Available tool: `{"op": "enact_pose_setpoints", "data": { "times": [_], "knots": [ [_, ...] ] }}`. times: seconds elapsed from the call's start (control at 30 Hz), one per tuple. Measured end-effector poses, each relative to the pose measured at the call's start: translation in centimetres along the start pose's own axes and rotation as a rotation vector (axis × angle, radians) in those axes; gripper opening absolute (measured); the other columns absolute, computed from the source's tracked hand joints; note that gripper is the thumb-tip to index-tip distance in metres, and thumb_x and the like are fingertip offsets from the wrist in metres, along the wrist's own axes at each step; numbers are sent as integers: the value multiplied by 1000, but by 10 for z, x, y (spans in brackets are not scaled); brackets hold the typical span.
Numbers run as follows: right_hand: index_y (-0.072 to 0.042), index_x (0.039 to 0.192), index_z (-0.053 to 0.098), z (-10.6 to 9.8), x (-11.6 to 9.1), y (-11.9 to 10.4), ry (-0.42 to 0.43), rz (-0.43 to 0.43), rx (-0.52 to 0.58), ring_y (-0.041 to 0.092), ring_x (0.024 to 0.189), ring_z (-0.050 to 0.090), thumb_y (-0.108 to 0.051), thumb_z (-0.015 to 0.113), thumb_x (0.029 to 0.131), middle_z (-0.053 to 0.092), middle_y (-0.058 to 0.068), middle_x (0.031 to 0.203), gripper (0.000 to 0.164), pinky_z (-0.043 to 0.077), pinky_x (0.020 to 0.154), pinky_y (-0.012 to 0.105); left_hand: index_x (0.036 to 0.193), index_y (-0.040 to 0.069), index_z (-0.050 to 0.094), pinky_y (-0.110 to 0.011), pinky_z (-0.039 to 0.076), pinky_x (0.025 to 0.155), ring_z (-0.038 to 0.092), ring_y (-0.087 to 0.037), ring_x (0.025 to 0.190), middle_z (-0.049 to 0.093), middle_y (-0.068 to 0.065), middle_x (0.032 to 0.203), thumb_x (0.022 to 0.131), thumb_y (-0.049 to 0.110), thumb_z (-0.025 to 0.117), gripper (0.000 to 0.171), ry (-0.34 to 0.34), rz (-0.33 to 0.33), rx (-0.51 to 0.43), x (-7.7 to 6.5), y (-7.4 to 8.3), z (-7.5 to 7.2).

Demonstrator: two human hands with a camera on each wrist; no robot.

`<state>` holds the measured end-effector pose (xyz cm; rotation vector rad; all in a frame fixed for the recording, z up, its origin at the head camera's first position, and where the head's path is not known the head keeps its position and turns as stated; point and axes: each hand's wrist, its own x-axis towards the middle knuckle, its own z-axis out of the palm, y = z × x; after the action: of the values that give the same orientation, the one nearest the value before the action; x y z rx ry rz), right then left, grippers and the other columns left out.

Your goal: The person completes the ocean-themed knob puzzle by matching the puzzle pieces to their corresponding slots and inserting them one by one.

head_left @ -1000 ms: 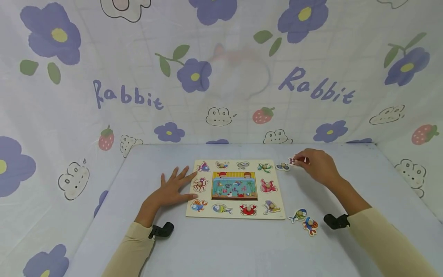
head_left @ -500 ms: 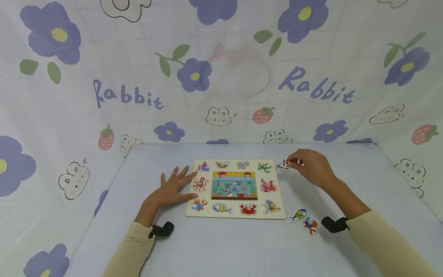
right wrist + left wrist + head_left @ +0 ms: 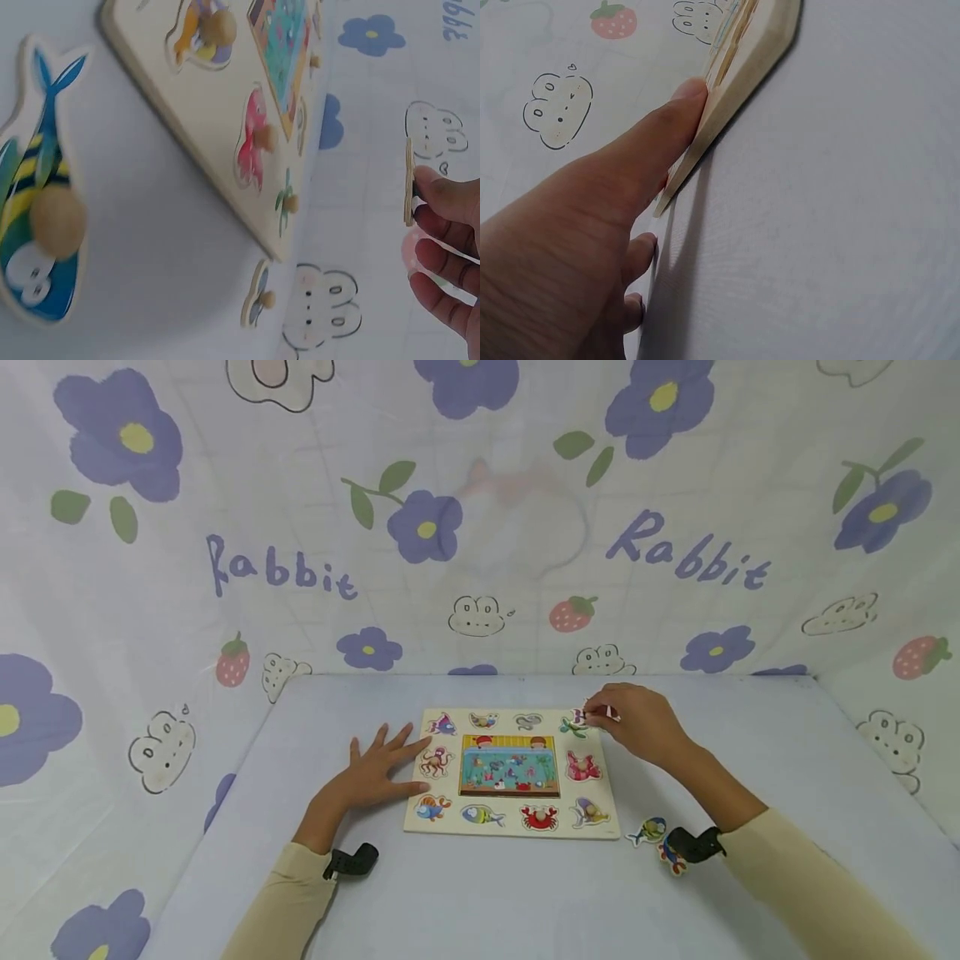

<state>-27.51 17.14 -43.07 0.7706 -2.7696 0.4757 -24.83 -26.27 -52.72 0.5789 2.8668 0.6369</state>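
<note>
My right hand [image 3: 633,722] pinches a small wooden puzzle piece [image 3: 578,717] with pink and white on its face, over the far right corner of the puzzle board [image 3: 510,835]. In the right wrist view the piece shows edge-on, raised off the board, so its picture is mostly hidden. A green turtle piece [image 3: 572,729] sits in the board just below it. My left hand [image 3: 375,777] is spread flat, its thumb and index finger touching the board's left edge. In the left wrist view the thumb [image 3: 682,105] lies on that edge.
A striped fish piece [image 3: 649,831] and a red-and-blue piece [image 3: 675,862] lie off the board's near right corner, the latter partly behind my wrist camera. A grey-blue knobbed piece [image 3: 256,294] lies past the far right corner. A patterned curtain [image 3: 517,568] stands behind the table.
My right hand has carried the pinched piece leftward, from beyond the board's right side to over its far right corner. The left hand stays at the board's edge. The head view has shifted slightly.
</note>
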Motion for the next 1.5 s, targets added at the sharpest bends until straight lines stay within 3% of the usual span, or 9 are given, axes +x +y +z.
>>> {"op": "enact_pose_setpoints", "data": {
  "times": [0.57, 0.9, 1.5],
  "knots": [
    [-15, 100, 79, 27, 50, -57, -38, -129, 65, 11, 76, 59, -18, 80, 89, 69, -7, 84, 11, 51, 69, 29, 153, 33, 47, -80, 2, 110, 10, -46, 153, 29, -5, 165, 87, 72, 61, 78, -15, -19, 53, -3, 2, -7],
    [-17, 97, 78, 44, 77, -78, -84, -157, 73, 11, 76, 59, -21, 79, 91, 68, -7, 84, 7, 52, 70, 31, 152, 33, 48, -80, 1, 110, 9, -46, 153, 29, -5, 165, 87, 72, 63, 78, -11, -19, 30, -2, 3, -10],
    [-19, 95, 76, 95, 117, -111, -220, -189, 43, 10, 80, 61, -24, 76, 93, 71, -7, 89, 5, 53, 75, 29, 152, 35, 48, -79, 0, 110, 8, -45, 153, 28, -3, 166, 88, 68, 65, 74, -29, -31, 23, -1, 2, -10]
  ]
}}
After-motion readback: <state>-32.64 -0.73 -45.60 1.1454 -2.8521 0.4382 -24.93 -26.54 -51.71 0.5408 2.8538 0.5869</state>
